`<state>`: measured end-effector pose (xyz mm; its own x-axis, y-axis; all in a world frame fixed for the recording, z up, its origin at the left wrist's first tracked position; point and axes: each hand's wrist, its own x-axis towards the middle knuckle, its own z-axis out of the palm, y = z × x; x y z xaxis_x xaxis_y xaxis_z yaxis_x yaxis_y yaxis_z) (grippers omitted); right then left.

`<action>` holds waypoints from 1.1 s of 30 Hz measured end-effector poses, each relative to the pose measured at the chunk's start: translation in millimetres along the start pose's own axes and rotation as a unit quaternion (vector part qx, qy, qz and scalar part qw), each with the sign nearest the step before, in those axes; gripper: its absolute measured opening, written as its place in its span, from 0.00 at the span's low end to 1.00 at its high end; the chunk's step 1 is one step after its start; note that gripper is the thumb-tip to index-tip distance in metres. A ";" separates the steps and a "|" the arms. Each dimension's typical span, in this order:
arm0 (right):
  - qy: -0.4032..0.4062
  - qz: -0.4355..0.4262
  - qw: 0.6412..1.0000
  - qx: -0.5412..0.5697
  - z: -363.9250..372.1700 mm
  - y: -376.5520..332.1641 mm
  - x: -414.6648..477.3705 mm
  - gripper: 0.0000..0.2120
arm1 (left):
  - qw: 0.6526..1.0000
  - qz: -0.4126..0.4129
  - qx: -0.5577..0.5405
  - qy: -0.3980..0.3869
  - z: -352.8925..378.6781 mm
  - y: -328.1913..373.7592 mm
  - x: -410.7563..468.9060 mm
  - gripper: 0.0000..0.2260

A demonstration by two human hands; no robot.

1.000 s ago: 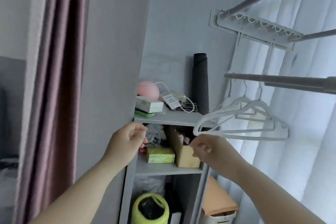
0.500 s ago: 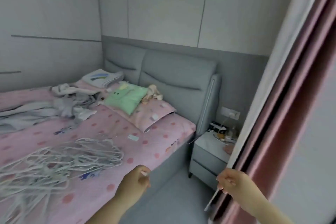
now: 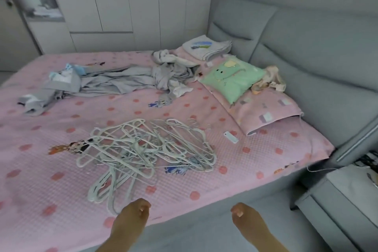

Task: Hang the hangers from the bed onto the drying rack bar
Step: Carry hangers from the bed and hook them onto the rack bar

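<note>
A tangled pile of several white hangers (image 3: 143, 149) lies on the pink dotted bed (image 3: 266, 161), near its front edge. My left hand (image 3: 131, 221) hovers at the bed's edge just below the pile, fingers loosely curled and holding nothing. Over the grey floor to the right, my right hand (image 3: 245, 221) hangs with loosely curled fingers, also holding nothing. The drying rack bar is out of view.
Crumpled grey clothes (image 3: 122, 80), a folded towel (image 3: 206, 47), a green pillow (image 3: 233, 82) and a small white remote (image 3: 231, 137) lie on the bed. A grey padded headboard (image 3: 306, 47) stands at the right, a grey nightstand (image 3: 347, 194) at lower right.
My view has swung from the drying rack with hung hangers round to the bed. Both hands came down from the rack and now hang low at the bed's front edge.
</note>
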<state>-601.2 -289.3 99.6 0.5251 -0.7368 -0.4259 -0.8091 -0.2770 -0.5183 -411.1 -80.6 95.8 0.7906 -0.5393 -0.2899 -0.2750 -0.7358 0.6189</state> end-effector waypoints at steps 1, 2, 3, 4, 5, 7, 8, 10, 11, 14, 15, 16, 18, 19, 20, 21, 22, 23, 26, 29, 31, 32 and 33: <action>-0.012 0.000 1.000 -0.007 1.4 -0.8 23.2 0.10 | 1.000 -0.013 0.011 0.007 0.0 1.2 15.2 0.11; -0.029 -0.001 1.000 -0.009 4.4 -3.7 42.5 0.11 | 0.999 -0.030 0.021 0.013 -1.1 2.4 30.0 0.09; -0.048 0.001 0.999 -0.019 6.8 -7.8 59.5 0.12 | 0.998 -0.049 0.029 0.020 -1.3 4.1 44.1 0.08; -0.071 0.004 0.997 -0.029 7.8 -12.5 75.0 0.14 | 0.997 -0.060 0.036 0.027 -0.3 6.3 57.0 0.08; -0.088 0.005 0.995 -0.038 8.6 -15.9 90.5 0.15 | 0.996 -0.062 0.047 0.031 2.0 8.4 70.1 0.10; -0.111 0.003 0.993 -0.047 10.0 -22.1 121.8 0.15 | 0.995 -0.059 0.073 0.034 7.4 12.1 94.5 0.13; -0.119 0.002 0.992 -0.046 11.3 -25.1 136.4 0.15 | 0.994 -0.056 0.087 0.032 9.9 13.8 106.0 0.15; -0.122 0.005 0.992 -0.027 12.0 -33.3 161.4 0.16 | 0.992 -0.041 0.114 0.024 16.0 16.2 129.3 0.17; -0.121 0.007 0.992 -0.020 12.3 -37.3 173.1 0.17 | 0.991 -0.031 0.126 0.015 20.2 17.3 140.4 0.18; -0.121 -0.009 0.992 -0.033 13.4 -49.5 206.7 0.20 | 0.985 -0.020 0.168 -0.030 32.2 21.2 176.2 0.21; -0.122 -0.010 0.992 -0.036 14.5 -53.7 217.2 0.21 | 0.983 -0.022 0.176 -0.044 35.2 21.1 190.0 0.22; -0.123 -0.007 0.992 -0.038 17.3 -56.9 229.3 0.22 | 0.981 -0.022 0.184 -0.053 38.7 19.8 205.9 0.23; -0.122 0.001 0.992 -0.040 22.9 -65.4 251.4 0.21 | 0.973 -0.016 0.221 -0.070 43.3 17.0 236.7 0.24; -0.116 0.007 0.992 -0.038 26.1 -70.6 261.9 0.21 | 0.967 -0.010 0.244 -0.078 44.5 14.2 251.9 0.24; -0.105 0.010 0.994 -0.037 29.4 -75.9 272.6 0.21 | 0.960 -0.004 0.266 -0.086 45.7 9.0 266.7 0.25; -0.091 0.014 0.995 -0.035 32.2 -81.4 282.5 0.20 | 0.953 0.000 0.287 -0.094 46.7 1.8 279.9 0.26; -0.076 0.015 0.996 -0.034 35.0 -85.9 293.3 0.20 | 0.948 0.001 0.301 -0.106 46.2 -4.6 291.7 0.26; -0.063 0.014 0.997 -0.034 38.1 -89.1 304.6 0.19 | 0.941 0.007 0.317 -0.118 46.2 -14.3 301.9 0.27; -0.068 0.033 0.996 -0.042 47.2 -96.9 333.2 0.21 | 0.935 0.085 0.335 -0.081 44.9 -44.3 321.6 0.34; -0.099 0.058 0.985 -0.125 56.9 -106.5 346.3 0.20 | 0.918 0.098 0.364 -0.127 48.6 -71.6 331.2 0.28; -0.102 0.063 0.971 -0.208 64.6 -113.5 346.9 0.18 | 0.909 0.113 0.368 -0.159 47.2 -77.6 336.9 0.24; -0.105 0.066 0.967 -0.223 69.1 -116.1 346.8 0.16 | 0.906 0.125 0.371 -0.161 43.6 -77.2 340.8 0.22; -0.111 0.066 0.965 -0.229 73.4 -118.2 346.7 0.15 | 0.907 0.134 0.364 -0.161 41.9 -78.0 343.8 0.22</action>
<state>-304.1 -466.7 -41.2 0.4122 -0.6479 -0.6406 -0.8778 -0.4708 -0.0887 -140.7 -225.8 -82.8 0.4732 -0.7441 -0.4716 -0.8153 -0.5727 0.0857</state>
